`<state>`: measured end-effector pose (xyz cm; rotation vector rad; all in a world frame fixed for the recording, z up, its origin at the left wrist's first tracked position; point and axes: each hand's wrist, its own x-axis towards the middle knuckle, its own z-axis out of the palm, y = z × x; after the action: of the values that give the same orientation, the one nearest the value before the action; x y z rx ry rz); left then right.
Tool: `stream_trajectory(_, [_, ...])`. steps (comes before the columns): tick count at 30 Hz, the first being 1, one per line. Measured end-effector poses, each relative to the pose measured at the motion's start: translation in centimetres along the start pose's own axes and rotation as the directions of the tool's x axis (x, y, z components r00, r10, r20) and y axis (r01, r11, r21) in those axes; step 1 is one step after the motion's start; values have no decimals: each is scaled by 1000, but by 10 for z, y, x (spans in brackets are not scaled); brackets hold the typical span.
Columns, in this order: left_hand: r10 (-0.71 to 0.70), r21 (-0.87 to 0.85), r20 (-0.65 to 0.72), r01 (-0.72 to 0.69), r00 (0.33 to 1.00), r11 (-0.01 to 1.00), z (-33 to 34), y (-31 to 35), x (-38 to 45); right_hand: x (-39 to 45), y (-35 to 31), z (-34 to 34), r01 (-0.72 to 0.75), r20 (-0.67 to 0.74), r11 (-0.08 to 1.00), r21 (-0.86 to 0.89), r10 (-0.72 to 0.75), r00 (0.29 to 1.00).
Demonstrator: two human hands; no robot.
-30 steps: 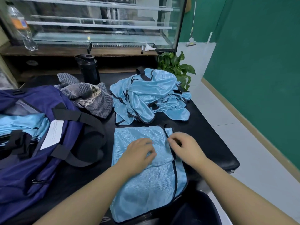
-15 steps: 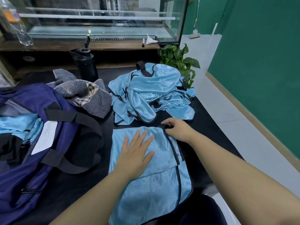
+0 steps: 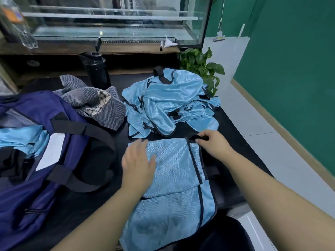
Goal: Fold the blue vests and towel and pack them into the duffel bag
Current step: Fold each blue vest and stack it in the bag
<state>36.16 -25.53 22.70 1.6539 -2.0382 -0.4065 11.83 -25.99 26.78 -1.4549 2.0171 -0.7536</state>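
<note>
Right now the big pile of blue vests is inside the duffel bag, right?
Not quite. The head view shows the big pile of blue vests lying on the black table, beside the duffel bag, not inside it.

No text, label or brand can be read anywhere.

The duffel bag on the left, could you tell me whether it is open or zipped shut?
Open: the duffel bag gapes at the top, with light blue fabric showing inside.
</note>
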Motion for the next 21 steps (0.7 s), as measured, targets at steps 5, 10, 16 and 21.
stream_trajectory(5, [-391,-168,112,405,913,898,-22,-13,19,-1,4,7,-51,-6,997,56,51,999])
stream_trajectory(10, [-467,-692,260,501,845,520,-24,-24,43,1,-1,13,-98,71,993,70,94,993])
stream_trajectory(16, [-289,-586,216,360,933,726,-35,-40,43,4,-5,16,-19,132,1000,9,18,991])
stream_trajectory(21, [-283,-450,152,321,947,833,-27,-47,50,7,-4,17,-24,123,999,25,21,992])
